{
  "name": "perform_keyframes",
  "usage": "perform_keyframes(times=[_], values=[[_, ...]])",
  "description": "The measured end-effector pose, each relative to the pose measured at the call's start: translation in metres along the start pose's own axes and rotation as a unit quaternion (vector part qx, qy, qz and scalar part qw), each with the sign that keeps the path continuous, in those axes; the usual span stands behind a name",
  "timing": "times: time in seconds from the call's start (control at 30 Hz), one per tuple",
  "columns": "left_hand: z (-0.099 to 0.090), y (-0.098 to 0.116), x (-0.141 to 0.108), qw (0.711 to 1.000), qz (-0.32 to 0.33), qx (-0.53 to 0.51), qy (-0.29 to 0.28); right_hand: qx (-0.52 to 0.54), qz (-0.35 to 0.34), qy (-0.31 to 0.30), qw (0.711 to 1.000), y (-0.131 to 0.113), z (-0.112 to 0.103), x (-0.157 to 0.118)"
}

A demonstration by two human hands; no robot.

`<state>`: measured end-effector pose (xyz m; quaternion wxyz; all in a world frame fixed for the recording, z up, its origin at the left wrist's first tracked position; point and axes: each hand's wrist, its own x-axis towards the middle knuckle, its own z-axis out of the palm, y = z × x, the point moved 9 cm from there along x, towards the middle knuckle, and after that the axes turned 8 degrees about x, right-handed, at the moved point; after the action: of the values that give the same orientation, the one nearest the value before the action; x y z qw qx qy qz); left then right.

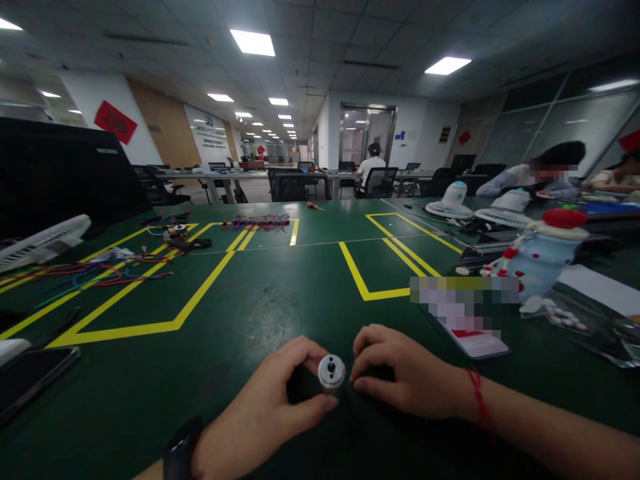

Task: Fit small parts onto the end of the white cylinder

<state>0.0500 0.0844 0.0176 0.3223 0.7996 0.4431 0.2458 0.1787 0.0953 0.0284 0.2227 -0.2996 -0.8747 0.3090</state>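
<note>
A small motor (331, 372), a silver metal cylinder, stands upright near the front of the green table. Its round end face is up, with a dark centre and two small holes. My left hand (280, 393) grips it from the left, thumb in front and fingers behind. Just right of the motor is my right hand (395, 373), apart from it. Its fingers are curled, with thumb and index fingertips close together. Anything between those tips is too small or hidden to make out. A dark band sits on my left wrist, a red string on the right.
Yellow tape (367, 295) marks the green table (260, 300). Loose wires (125, 270) and a wire bundle (257, 222) lie left and beyond, near a screwdriver (314, 206). A phone (37, 380) lies left. White fans (453, 200) and a blue jar (547, 253) stand right.
</note>
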Motion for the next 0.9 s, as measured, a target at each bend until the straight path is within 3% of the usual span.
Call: perform_keyframes(times=[0.1,0.2,0.37,0.47,0.6,0.77,0.9], values=[[0.000,-0.001,0.000,1.000,-0.003,0.001,0.000,0.014,0.002,0.002,1.000,0.002,0.001,-0.001],[-0.001,-0.001,0.001,1.000,-0.006,0.003,-0.004,0.065,0.036,0.045,0.996,0.010,-0.013,0.001],[-0.001,-0.001,0.000,1.000,-0.008,-0.005,0.003,0.119,0.153,0.161,0.968,0.048,-0.039,-0.002],[0.000,-0.002,-0.001,1.000,-0.011,-0.011,-0.001,0.158,0.194,0.181,0.951,0.064,-0.040,-0.004],[-0.001,0.000,-0.001,1.000,-0.011,-0.002,-0.001,0.120,0.157,0.137,0.971,0.052,-0.034,-0.002],[-0.001,0.002,0.000,1.000,-0.005,-0.005,-0.005,0.002,0.010,-0.002,1.000,0.011,-0.007,0.002],[0.000,0.001,-0.001,1.000,-0.002,-0.002,0.001,0.042,0.001,0.033,0.999,-0.001,-0.006,0.006]])
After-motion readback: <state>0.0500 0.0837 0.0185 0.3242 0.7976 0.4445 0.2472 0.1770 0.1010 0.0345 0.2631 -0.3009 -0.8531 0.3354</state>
